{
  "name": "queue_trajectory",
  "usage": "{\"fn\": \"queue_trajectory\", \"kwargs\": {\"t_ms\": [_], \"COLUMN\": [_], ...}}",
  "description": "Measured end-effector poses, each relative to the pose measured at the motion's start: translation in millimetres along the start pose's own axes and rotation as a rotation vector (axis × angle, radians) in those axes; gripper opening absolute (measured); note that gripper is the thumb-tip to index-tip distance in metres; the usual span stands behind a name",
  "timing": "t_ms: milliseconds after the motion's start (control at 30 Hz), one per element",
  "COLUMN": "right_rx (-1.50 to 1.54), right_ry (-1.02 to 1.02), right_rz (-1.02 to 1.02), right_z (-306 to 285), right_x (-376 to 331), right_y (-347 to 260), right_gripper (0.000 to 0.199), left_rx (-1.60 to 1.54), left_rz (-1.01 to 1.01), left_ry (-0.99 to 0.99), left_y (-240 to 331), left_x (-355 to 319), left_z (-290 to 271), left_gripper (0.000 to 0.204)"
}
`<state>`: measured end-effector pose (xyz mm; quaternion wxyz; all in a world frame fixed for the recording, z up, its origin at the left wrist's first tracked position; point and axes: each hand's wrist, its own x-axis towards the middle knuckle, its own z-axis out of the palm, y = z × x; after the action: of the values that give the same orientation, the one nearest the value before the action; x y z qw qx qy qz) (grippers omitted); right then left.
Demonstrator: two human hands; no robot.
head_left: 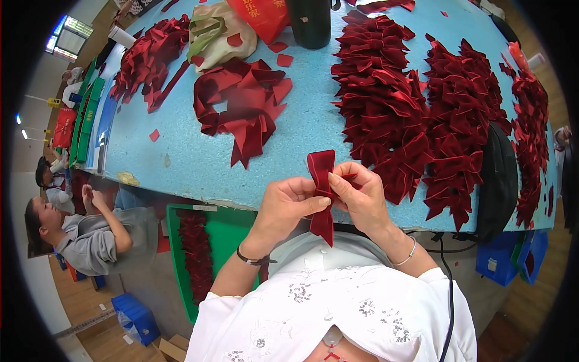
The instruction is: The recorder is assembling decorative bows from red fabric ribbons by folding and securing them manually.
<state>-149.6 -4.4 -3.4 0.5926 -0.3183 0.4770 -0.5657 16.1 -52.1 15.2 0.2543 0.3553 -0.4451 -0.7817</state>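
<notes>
the left hand [288, 202] and the right hand [362, 196] were both closed on a dark red ribbon [321, 187], pinching it at the middle between thumbs and fingers. the ribbon was held up in the air, just in front of the near edge of the blue table [181, 157] and close to the person's chest.

the ribbon looked soft and very light, like velvet. it would bend and flop easily, so it probably needed a firm pinch right at the middle fold to keep its shape. it did not look like a thing that could break, but it could slip or come undone if the pinch let go.

it was a deep red strip, folded into a loop at the top, with one tail hanging down below the hands.

on the table lay big piles of finished red bows [386, 102] and a loose heap of cut ribbon [241, 102]. a green tray [229, 232] stood under the table.
</notes>
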Motion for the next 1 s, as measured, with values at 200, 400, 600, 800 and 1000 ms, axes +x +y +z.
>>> {"fn": "queue_trajectory", "kwargs": {"t_ms": [200, 400, 600, 800, 1000], "right_rx": [-0.244, -0.005, -0.111, -0.027, 0.039], "right_ry": [0.050, -0.001, -0.076, -0.126, -0.103], "right_rz": [-0.047, -0.021, 0.057, 0.094, 0.034], "right_z": [-1, -1, -4, -11, -11], "right_x": [1, -4, -9, -5, -5], "right_y": [5, -9, -3, 2, 6], "right_gripper": [0.015, 0.014, 0.014, 0.014, 0.013], "left_rx": [0.190, -0.088, -0.167, -0.244, -0.236], "left_rz": [-0.016, 0.055, 0.085, 0.012, -0.003], "left_ry": [0.084, 0.209, 0.251, 0.221, 0.163], "left_y": [-4, -11, -14, -17, -11], "left_x": [-2, -1, 5, 4, -1], "left_z": [3, 1, 8, 0, -2], "left_gripper": [0.016, 0.014, 0.015, 0.015, 0.014]}}
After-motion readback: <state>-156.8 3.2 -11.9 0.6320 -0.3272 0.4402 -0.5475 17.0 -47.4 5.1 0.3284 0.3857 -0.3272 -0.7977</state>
